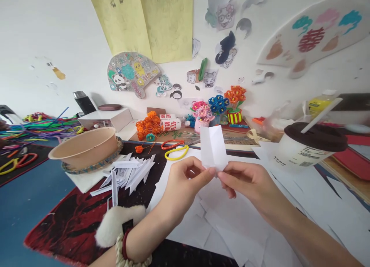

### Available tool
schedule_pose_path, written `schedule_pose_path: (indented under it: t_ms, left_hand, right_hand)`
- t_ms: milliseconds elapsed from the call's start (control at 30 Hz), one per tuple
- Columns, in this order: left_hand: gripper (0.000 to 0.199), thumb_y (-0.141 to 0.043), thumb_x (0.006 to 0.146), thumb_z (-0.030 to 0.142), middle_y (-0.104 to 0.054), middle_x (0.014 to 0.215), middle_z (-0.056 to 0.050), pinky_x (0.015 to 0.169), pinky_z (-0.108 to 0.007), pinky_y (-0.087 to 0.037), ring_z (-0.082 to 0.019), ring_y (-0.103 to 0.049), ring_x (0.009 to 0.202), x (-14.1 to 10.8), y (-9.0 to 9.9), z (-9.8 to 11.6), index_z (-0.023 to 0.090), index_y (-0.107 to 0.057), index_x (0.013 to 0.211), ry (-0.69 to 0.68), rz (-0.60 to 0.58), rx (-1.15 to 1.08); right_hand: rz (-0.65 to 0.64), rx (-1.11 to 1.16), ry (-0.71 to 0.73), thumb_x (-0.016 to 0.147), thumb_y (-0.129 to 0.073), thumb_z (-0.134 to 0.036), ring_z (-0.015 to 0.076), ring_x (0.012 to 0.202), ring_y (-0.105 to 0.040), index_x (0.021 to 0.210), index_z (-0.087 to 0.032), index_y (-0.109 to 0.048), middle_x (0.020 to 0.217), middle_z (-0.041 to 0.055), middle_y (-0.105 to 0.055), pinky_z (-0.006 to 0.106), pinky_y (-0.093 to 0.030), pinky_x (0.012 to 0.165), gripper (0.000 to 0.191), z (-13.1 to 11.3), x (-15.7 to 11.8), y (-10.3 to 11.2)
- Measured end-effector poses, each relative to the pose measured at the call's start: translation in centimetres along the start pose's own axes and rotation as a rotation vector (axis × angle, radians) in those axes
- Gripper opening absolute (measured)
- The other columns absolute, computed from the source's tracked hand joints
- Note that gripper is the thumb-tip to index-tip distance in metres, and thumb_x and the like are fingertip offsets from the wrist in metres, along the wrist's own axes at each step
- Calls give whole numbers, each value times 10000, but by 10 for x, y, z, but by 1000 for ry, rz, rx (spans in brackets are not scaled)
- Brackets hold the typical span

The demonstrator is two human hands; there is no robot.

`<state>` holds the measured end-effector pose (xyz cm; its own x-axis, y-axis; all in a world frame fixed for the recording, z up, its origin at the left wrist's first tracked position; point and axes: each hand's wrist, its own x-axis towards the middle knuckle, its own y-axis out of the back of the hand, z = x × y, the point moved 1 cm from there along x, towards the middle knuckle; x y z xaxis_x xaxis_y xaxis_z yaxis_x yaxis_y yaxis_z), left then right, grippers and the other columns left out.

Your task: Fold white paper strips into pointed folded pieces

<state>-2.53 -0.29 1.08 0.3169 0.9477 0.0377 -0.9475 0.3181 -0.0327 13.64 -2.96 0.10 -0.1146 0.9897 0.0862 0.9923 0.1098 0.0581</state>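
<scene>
A small creased sheet of white paper stands upright between my two hands, with a fold line running down its middle. My left hand pinches its lower left edge between thumb and fingers. On the other side my right hand grips the lower right corner, its thumb close to the left thumb. Loose white sheets lie spread under both hands. Left of them is a pile of folded white paper strips. The fingertips behind the paper are partly hidden.
A beige bowl stands at the left, near a white furry object by my left wrist. Scissors with red and yellow handles lie behind the sheets. A lidded cup with a straw stands right. Pipe-cleaner flowers line the wall.
</scene>
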Motion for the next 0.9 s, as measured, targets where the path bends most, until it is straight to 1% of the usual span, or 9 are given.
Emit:
schedule_pose_path:
  t_ms: [167, 300, 500, 733, 800, 900]
  left_hand:
    - [259, -736, 729, 332, -662, 701, -39, 651, -303, -464, -178, -613, 697, 0, -1, -1, 168, -559, 634, 0, -5, -42]
    - [252, -743, 730, 306, -665, 692, -40, 663, -298, -460, -167, -607, 680, -1, -2, -1, 158, -563, 637, 14, -30, -116]
    - [257, -735, 750, 257, -672, 646, -41, 695, -320, -451, -173, -626, 641, -1, -4, 1, 160, -527, 636, 62, -96, -221]
    - [240, -699, 786, 236, -679, 617, -38, 698, -328, -457, -178, -643, 599, -3, -7, 3, 161, -529, 635, 60, -151, -271]
    - [238, -701, 782, 238, -672, 611, -31, 672, -312, -452, -169, -635, 584, -2, -6, 2, 157, -537, 631, 67, -143, -278]
    - [239, -731, 750, 217, -634, 578, 3, 614, -245, -400, -114, -581, 555, -1, -4, 0, 145, -552, 608, 78, -77, -267]
  right_hand:
    - [12, 26, -8, 779, -706, -404, 134, 542, -554, 701, -207, -698, 621, 12, -611, 261, -484, 527, 212, -1, 0, -1]
    - [7, 25, -52, 740, -740, -421, 151, 584, -585, 749, -196, -723, 667, 29, -649, 275, -504, 559, 226, -2, -2, -2]
    - [-34, 40, -110, 791, -700, -373, 134, 579, -586, 681, -172, -693, 622, 24, -649, 257, -491, 577, 229, -2, -2, -2]
    - [-68, 57, -107, 811, -685, -349, 125, 597, -596, 748, -172, -692, 654, 13, -653, 242, -488, 584, 188, 1, -3, -2]
    - [-61, 43, -114, 804, -691, -369, 126, 587, -595, 749, -170, -686, 662, 13, -650, 245, -487, 568, 206, 3, -1, -2]
    - [-74, 7, -128, 816, -675, -369, 123, 569, -589, 726, -170, -678, 643, 9, -637, 246, -486, 558, 219, 3, -1, -4]
